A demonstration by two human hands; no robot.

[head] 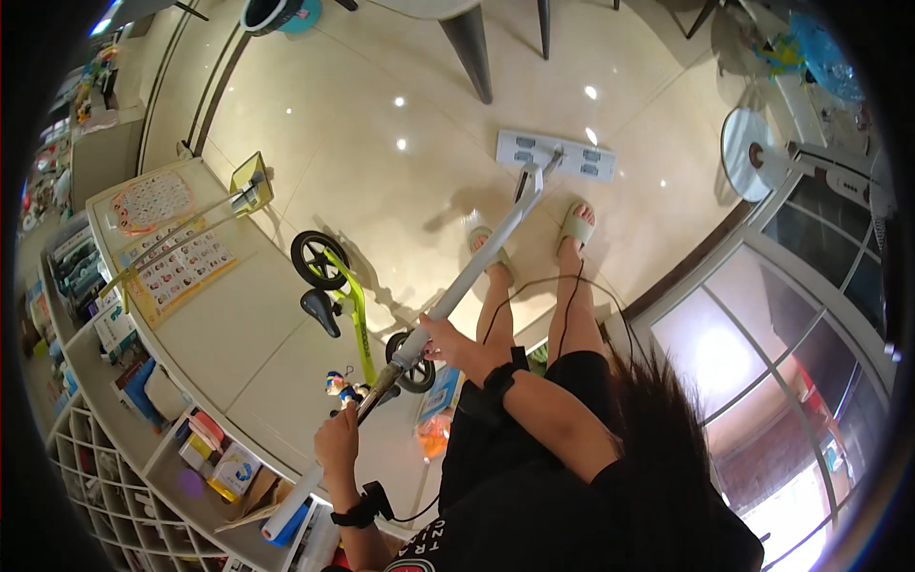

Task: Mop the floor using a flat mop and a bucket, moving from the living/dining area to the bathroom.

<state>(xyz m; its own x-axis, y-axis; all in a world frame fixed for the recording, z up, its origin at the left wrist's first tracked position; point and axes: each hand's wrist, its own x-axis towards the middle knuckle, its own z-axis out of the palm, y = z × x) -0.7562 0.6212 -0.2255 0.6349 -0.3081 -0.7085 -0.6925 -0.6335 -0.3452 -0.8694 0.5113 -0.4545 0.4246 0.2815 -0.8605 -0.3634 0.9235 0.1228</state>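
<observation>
A flat mop's long pole runs slantwise across the view, from its wide flat head on the tiled floor to its end near the shelves. My left hand grips the pole close to its upper end. Further down the pole, my right hand is closed around the light grey tube. The mop head lies flat, just beyond my slippered feet. Its underside is hidden.
To the left stand a green balance bike, a dustpan with a broom, and a shelf unit. Dark furniture legs and a bin are ahead. A fan with a round base and glazed doors stand at right.
</observation>
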